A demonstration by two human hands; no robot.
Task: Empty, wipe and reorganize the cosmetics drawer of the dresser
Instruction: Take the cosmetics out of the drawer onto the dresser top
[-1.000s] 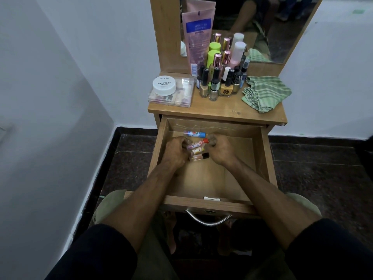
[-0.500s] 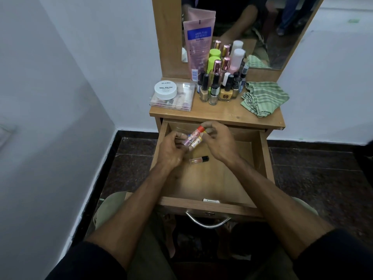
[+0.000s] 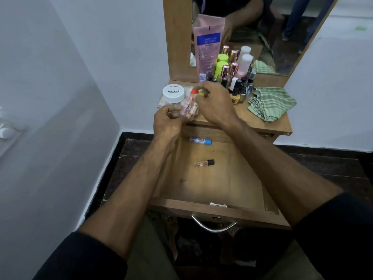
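The wooden drawer (image 3: 232, 211) is pulled out. A blue-capped tube (image 3: 200, 140) lies at its back and a small black-capped vial (image 3: 204, 163) in the middle. Above the dresser top's front edge, my left hand (image 3: 168, 123) and my right hand (image 3: 216, 104) together hold two small lip balm tubes (image 3: 189, 104), one with a red cap. My left fingers grip their lower ends, my right fingers their tops.
On the dresser top (image 3: 260, 123) stand a white nail polish jar (image 3: 173, 93) on a clear case, a pink tube (image 3: 206, 51), several bottles (image 3: 232, 77) and a green striped cloth (image 3: 270, 103). A mirror (image 3: 282, 27) rises behind. Walls stand to the left and behind.
Both hands lifted two tubes out of the drawer and carried them up over the dresser top's front edge. The blue-capped tube and the vial stayed in the drawer.
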